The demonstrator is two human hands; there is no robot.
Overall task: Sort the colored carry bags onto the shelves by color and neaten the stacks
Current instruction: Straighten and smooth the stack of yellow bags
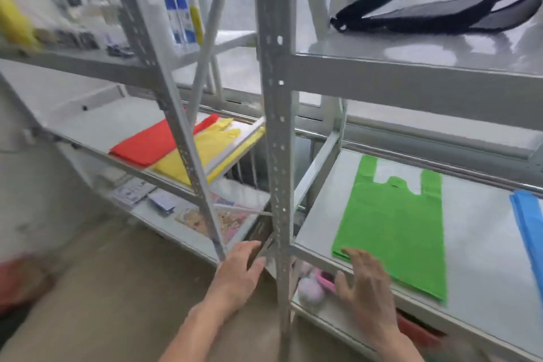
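Observation:
A green carry bag (393, 226) lies flat on the right rack's middle shelf (482, 244), handles pointing away from me. A blue bag (529, 223) shows at the right edge of that shelf. On the left rack's shelf (97, 126) a red bag stack (147, 142) lies beside a yellow bag stack (202, 153), touching. My right hand (364, 282) hovers with fingers spread at the green bag's near left corner, holding nothing. My left hand (238, 273) is empty, fingers apart, just left of the grey upright post (277, 156).
A black mesh bag (440, 9) lies on the right rack's top shelf. Blue-white boxes (180, 19) and small items stand on the left top shelf. Papers and packets (205, 219) cover the lower left shelf; pink soft items (314, 288) sit below the green bag's shelf.

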